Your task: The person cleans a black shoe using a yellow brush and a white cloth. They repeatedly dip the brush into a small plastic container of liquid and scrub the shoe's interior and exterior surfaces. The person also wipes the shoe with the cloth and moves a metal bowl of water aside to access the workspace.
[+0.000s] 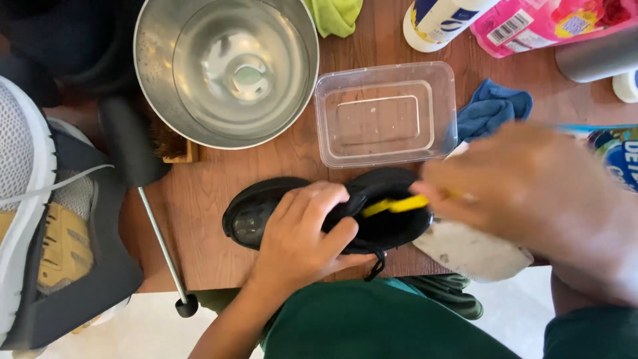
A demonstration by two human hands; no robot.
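A small black shoe point(256, 213) lies on its side near the front edge of a brown wooden table point(206, 199). My left hand point(302, 233) grips the shoe across its middle. My right hand point(538, 193), blurred, holds a yellow-handled tool point(395, 205), probably a small brush, whose end reaches into the shoe's opening. A white insole-shaped piece point(468, 252) lies under my right hand at the table's edge.
Behind the shoe stand a clear plastic tub point(385, 113) and a steel bowl point(226, 66). A blue cloth point(492, 106), green cloth point(335, 14), white bottle point(438, 20) and pink pouch point(538, 23) lie at the back. A grey sneaker point(46, 219) sits left, beside a black-handled metal rod point(159, 239).
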